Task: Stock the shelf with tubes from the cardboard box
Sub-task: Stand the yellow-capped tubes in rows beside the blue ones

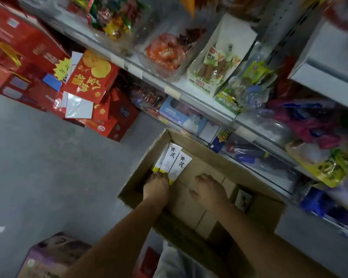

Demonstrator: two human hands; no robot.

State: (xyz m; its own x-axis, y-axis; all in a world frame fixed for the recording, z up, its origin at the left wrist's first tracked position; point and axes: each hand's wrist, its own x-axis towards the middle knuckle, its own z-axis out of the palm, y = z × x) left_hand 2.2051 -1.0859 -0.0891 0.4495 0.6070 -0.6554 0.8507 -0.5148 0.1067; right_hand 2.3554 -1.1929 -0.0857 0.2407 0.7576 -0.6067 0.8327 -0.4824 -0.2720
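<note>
Left hand (156,185) clamps tubes (172,162) at box's (255,207) ten o'clock corner for lifting; right hand (209,190) open, steadying.

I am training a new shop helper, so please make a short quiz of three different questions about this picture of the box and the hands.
1. True or false: the left hand has its grip on the white tubes inside the cardboard box.
2. Where is the right hand?
A. On the shelf
B. Open, over the box floor
C. On the red cartons
3. Fill in: the ends of the tubes by the left hand are coloured ____.

Key: 1 true; 2 B; 3 yellow.
</note>
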